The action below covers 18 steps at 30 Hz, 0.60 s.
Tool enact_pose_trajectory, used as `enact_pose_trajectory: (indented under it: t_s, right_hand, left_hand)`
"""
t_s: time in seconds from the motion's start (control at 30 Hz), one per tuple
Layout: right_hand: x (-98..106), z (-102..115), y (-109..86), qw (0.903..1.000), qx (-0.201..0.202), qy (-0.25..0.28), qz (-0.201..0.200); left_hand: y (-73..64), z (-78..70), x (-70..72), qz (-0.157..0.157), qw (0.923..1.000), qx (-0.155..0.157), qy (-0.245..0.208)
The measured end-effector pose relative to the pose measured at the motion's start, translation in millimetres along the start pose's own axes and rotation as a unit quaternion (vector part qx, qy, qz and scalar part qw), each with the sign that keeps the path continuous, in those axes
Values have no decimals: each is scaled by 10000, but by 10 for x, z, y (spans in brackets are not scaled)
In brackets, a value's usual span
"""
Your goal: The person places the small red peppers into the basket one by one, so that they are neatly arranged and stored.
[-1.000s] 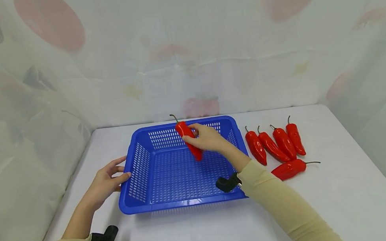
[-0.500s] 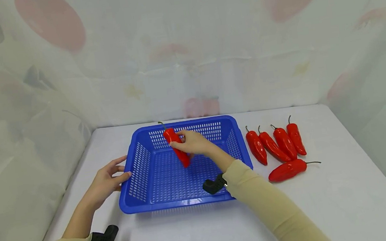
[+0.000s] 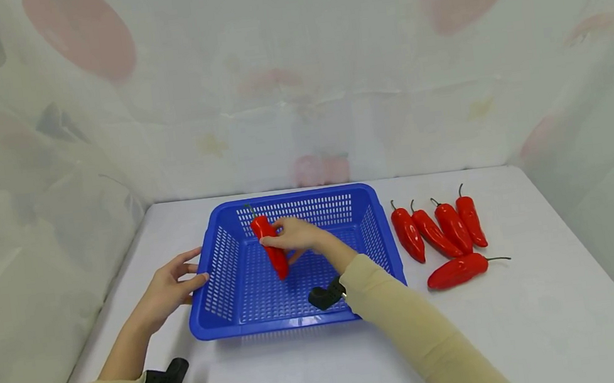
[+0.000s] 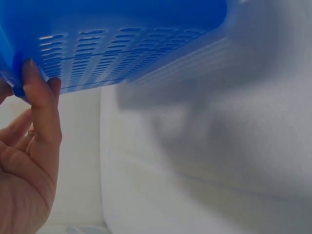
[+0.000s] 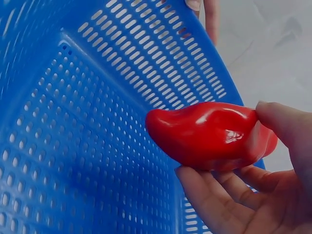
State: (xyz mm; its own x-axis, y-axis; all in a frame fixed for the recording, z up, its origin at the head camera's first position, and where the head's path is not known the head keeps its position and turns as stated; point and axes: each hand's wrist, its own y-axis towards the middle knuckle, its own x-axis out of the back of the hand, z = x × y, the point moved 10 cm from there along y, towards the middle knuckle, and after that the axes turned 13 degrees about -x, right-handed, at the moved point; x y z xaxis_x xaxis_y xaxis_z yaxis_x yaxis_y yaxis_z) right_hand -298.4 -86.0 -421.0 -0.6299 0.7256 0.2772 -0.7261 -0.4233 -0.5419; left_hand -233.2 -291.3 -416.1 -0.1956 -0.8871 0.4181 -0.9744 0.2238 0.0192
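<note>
A red chili pepper [image 3: 269, 246] with a green stem is held by my right hand [image 3: 296, 235] over the left half of the blue plastic basket [image 3: 299, 322]. Thumb and fingers pinch it from either side in the right wrist view, where the glossy pepper [image 5: 204, 131] shows its tapered end above the basket floor. My left hand [image 3: 167, 291] holds the basket's left rim, its thumb on top and the other fingers at the outer side. From the left wrist, fingers of that hand [image 4: 36, 146] show against the slotted basket wall [image 4: 97, 48].
Several red chili peppers lie on the white table [image 3: 548, 315] right of the basket. A row of them points stems away, such as the nearest pepper [image 3: 407, 235]; another pepper [image 3: 457, 271] lies crosswise in front. Pale patterned sheeting [image 3: 294, 79] stands behind the table.
My right hand has carried the chili pepper leftward and lower over the basket. The left hand, the basket and the peppers on the table have stayed where they were.
</note>
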Motion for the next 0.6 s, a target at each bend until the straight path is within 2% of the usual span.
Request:
enact_pose_trajectory:
  t_s: [0.4, 0.6]
  right_hand:
    - [-216, -60, 110, 9982, -315, 129, 499]
    - [-272, -133, 189, 9971, -529, 80, 547]
  left_hand:
    - [-1, -5, 1, -10, 10000, 7, 41]
    - [5, -6, 2, 11, 10000, 1, 41]
